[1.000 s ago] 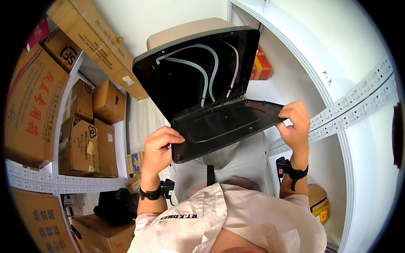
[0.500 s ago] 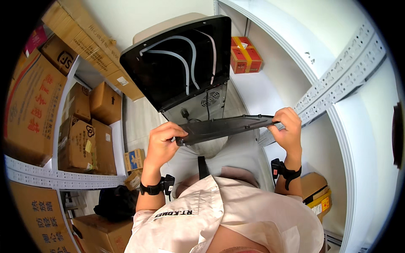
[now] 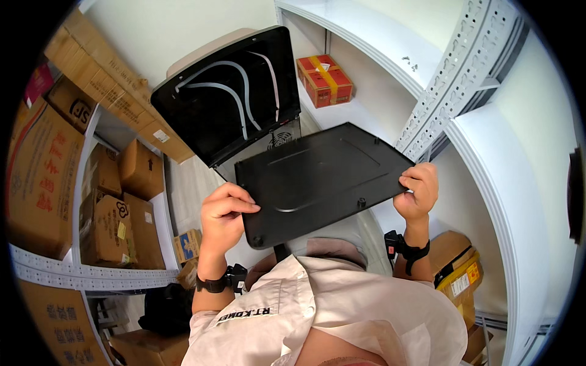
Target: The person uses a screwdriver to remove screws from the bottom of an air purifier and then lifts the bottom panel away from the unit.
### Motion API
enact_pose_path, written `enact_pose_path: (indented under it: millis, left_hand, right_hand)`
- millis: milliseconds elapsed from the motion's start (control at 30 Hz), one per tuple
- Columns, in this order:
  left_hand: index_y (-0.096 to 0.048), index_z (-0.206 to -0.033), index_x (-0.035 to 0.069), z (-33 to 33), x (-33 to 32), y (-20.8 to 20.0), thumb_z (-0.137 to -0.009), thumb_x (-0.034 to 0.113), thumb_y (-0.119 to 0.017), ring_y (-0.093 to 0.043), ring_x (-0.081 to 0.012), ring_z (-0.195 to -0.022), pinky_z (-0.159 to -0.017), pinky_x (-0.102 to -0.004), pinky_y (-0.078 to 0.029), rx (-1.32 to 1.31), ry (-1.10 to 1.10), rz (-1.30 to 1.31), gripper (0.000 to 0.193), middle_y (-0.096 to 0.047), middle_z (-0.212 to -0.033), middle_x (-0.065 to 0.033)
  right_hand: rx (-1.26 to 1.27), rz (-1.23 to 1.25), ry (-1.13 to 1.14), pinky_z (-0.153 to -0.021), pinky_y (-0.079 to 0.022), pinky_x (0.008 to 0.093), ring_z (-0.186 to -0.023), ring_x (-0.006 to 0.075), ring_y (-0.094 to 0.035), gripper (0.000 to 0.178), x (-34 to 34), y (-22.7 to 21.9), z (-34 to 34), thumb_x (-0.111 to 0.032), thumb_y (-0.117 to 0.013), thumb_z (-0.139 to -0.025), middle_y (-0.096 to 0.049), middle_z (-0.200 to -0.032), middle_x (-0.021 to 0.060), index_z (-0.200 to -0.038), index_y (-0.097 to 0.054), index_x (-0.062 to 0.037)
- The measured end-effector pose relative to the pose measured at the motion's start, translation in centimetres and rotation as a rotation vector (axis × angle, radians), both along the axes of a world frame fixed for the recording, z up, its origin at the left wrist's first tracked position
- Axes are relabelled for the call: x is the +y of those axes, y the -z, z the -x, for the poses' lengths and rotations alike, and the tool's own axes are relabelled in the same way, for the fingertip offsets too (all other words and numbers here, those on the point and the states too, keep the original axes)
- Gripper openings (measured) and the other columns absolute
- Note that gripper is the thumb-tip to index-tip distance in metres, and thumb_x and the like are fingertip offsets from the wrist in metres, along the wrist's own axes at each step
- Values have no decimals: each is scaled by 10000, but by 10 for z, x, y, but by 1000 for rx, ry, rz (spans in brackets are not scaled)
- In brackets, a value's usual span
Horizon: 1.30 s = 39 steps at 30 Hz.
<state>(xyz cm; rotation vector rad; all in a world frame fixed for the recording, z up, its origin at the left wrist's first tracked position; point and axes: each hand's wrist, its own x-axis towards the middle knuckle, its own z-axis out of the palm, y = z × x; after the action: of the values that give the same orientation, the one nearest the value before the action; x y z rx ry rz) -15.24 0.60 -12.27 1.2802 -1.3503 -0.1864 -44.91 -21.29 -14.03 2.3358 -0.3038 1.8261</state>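
Between my hands a flat black plastic panel (image 3: 320, 183) is held up, its broad face with raised ridges and small clips turned toward me. My left hand (image 3: 224, 215) pinches its left edge, thumb and fingers closed on it. At the right corner my right hand (image 3: 417, 190) grips the panel the same way. Beyond the panel stands an appliance with an open black compartment (image 3: 223, 91); pale flexible tubes (image 3: 235, 100) curve inside it. A round fan grille (image 3: 282, 139) shows on its lower back, partly hidden by the panel.
Cardboard boxes (image 3: 46, 177) fill the shelving on the left. A red box with yellow tape (image 3: 325, 80) sits on a white shelf at the back right. Perforated white shelf posts (image 3: 448, 79) rise on the right. Low on the right lies an opened carton (image 3: 455, 268).
The panel has been tilted from nearly edge-on so that its broad face shows. Both hands keep hold of it. The view has shifted, moving the appliance leftward in the picture.
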Motion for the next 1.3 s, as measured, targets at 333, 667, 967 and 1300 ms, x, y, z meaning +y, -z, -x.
enact_pose_path:
  millis: [333, 667, 967, 1300]
  left_hand:
    - [-721, -711, 38, 58, -52, -47, -594, -145, -670, -614, -160, -666, -572, -259, -471, -190, 400, 212, 223, -654, -797, -70]
    - [-701, -914, 4, 179, -162, -33, -739, -124, -664, -501, -29, -632, -514, -177, -386, 77, 738, -39, 220, -657, -1105, -102]
    - [-607, -1229, 13, 218, -195, -39, -732, -78, -698, -500, -17, -580, -485, -174, -390, 6, 615, -58, 514, -554, -1303, -105]
    - [-644, -1060, 25, 148, -182, -45, -756, -8, -739, -370, -20, -530, -477, -173, -309, 17, 476, -75, 320, -576, -974, -26]
  right_hand:
    - [-72, 309, 496, -745, -479, 426, -804, 242, -536, 165, 63, -30, 136, -155, -661, -801, -581, -944, 51, -928, -568, -107]
    - [22, 458, 1104, -707, -418, 383, -799, 243, -515, 252, 135, -21, 238, -239, -724, -818, -601, -922, 73, -976, -619, -74]
    - [-75, 148, 1303, -781, -387, 386, -872, 242, -490, 278, 105, -19, 231, 39, -625, -612, -611, -897, 2, -819, -701, -131]
    - [-112, -250, 1556, -950, -304, 447, -1048, 239, -548, 278, 23, -29, 206, -62, -605, -668, -625, -1027, -5, -919, -683, -154]
